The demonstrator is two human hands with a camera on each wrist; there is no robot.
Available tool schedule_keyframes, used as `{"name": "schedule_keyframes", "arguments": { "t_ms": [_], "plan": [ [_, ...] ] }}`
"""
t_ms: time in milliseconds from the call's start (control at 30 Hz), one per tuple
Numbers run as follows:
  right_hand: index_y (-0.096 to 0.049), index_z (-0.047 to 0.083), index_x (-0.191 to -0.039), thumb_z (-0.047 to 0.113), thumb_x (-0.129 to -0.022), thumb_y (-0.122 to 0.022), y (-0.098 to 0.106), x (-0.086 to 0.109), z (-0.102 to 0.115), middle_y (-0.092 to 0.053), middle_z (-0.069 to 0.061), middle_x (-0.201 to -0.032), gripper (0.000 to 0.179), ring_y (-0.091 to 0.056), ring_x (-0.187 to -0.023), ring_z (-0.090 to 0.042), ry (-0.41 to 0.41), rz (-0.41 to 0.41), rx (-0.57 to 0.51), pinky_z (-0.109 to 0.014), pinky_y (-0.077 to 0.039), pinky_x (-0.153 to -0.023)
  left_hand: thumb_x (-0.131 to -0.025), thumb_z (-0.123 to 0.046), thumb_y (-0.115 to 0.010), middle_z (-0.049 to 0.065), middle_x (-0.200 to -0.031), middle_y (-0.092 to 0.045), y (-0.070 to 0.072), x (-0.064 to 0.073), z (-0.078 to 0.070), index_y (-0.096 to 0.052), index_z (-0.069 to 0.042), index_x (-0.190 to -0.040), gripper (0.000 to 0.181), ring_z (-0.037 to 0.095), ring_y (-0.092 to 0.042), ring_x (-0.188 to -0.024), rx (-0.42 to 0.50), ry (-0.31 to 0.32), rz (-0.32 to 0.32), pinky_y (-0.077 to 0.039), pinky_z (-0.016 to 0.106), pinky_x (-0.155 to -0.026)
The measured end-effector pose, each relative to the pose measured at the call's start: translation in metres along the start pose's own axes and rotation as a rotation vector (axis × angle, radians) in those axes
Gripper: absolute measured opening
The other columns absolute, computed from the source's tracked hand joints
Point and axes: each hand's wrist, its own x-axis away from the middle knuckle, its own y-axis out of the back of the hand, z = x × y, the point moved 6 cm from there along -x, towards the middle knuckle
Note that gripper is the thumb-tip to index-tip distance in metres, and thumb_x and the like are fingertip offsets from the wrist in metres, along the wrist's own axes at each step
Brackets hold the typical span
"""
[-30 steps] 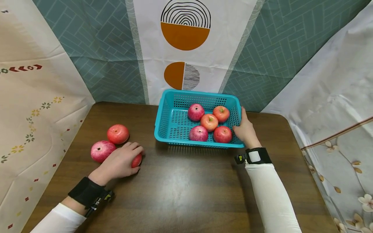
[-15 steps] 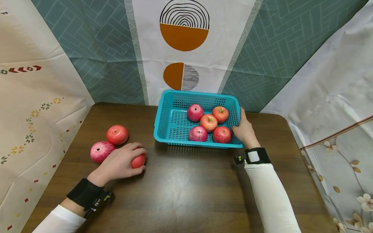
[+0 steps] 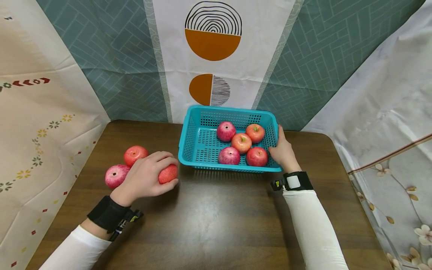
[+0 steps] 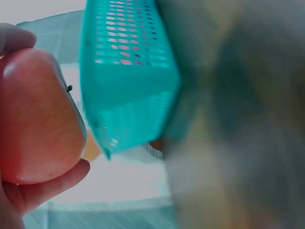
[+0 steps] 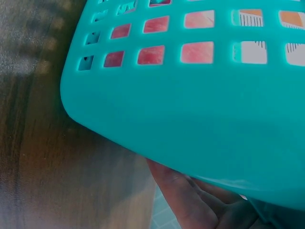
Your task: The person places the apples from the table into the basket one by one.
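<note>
My left hand (image 3: 148,175) grips a red apple (image 3: 168,174), fingers over its far side and thumb on the near side. In the left wrist view the apple (image 4: 40,119) shows a short dark stem, with the basket (image 4: 128,86) close beyond it. The turquoise plastic basket (image 3: 194,163) stands at the back of the table with several red and pink apples (image 3: 241,143) in its right half. At its right end my right hand (image 3: 286,152) holds the rim, thumb toward the inside. Fingers (image 5: 183,195) show past the basket wall (image 5: 190,105) in the right wrist view.
Two more apples lie on the brown wooden table (image 3: 209,217) behind and left of my left hand: a red one (image 3: 134,154) and a striped pink one (image 3: 116,175). A patterned cloth (image 3: 216,86) hangs right behind the basket.
My left hand has carried the apple away from the two others, right and forward, toward the basket's near left corner. My right hand and the basket have stayed put.
</note>
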Motion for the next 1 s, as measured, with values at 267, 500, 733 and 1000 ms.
{"name": "schedule_keyframes", "arguments": {
  "t_ms": [267, 500, 733, 1000],
  "plan": [
    [0.006, 0.018, -0.159, 0.006, -0.091, -0.054, -0.002, -0.001, -0.008, -0.044, -0.032, -0.142, 0.092, -0.056, -0.107, -0.047, -0.021, -0.004, -0.014, -0.066, -0.048, -0.085, -0.075, -0.049, -0.072, -0.001, -0.101, -0.062, -0.008, -0.057, -0.016, -0.065, -0.019, -0.106, 0.044, 0.014, -0.056, -0.082, -0.018, 0.02, -0.021, -0.056, 0.037, -0.053],
    [0.007, 0.018, -0.159, 0.006, -0.092, -0.054, -0.003, -0.002, -0.008, -0.042, -0.031, -0.144, 0.092, -0.053, -0.111, -0.047, -0.023, -0.002, -0.016, -0.068, -0.046, -0.088, -0.079, -0.043, -0.065, -0.005, -0.089, -0.054, -0.031, -0.101, -0.019, -0.061, -0.019, -0.1, 0.032, 0.011, -0.049, -0.072, -0.017, 0.082, 0.072, -0.051, 0.032, -0.051],
    [0.005, 0.017, -0.159, 0.006, -0.091, -0.055, -0.002, -0.003, -0.007, -0.042, -0.03, -0.144, 0.091, -0.054, -0.111, -0.047, -0.017, -0.012, -0.005, -0.068, -0.046, -0.089, -0.082, -0.042, -0.061, -0.003, -0.081, -0.051, -0.057, -0.133, -0.018, -0.057, -0.02, -0.093, 0.024, 0.012, -0.048, -0.073, -0.018, 0.14, 0.244, -0.048, 0.029, -0.049],
    [0.004, 0.017, -0.159, 0.006, -0.092, -0.055, -0.001, -0.002, -0.004, -0.044, -0.03, -0.142, 0.091, -0.055, -0.109, -0.047, -0.019, -0.01, -0.007, -0.068, -0.046, -0.089, -0.091, -0.044, -0.058, 0.01, -0.109, -0.052, -0.087, -0.153, -0.013, -0.054, -0.013, -0.123, 0.045, 0.024, -0.049, -0.1, -0.018, 0.238, 0.635, -0.051, 0.039, -0.072]
  ]
}}
